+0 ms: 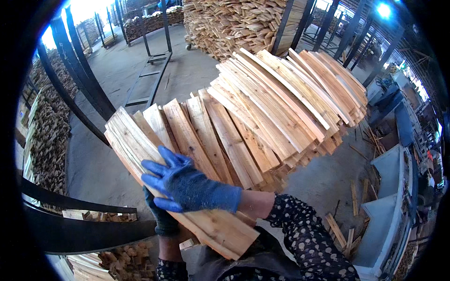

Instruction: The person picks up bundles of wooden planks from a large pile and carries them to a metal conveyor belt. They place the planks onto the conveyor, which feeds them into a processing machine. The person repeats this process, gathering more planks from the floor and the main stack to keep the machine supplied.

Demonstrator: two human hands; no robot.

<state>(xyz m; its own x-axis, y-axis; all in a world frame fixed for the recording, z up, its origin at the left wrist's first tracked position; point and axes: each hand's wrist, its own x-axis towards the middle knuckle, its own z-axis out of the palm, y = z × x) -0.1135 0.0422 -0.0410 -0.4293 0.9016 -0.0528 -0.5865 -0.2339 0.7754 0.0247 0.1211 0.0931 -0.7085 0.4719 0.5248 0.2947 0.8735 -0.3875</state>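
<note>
Several long, pale wooden boards [213, 229] lie together as a bundle, slanting from the upper left down towards my body. My right hand [190, 185], in a blue-coated glove, rests on top of them with its fingers spread across the wood. At the bundle's left edge, my left hand [161, 218] wears a dark glove and grips the boards from the side and below. Its fingers are partly hidden behind the wood. Beyond both hands runs a long curved pile of boards [262, 107], laid side by side and overlapping.
Tall stacked timber [234, 25] stands at the back. A low metal frame [149, 79] sits on the concrete floor at the far left. Dark metal bars [89, 229] reach in from the left. Loose wood pieces [336, 230] lie at right beside a grey metal structure [384, 215].
</note>
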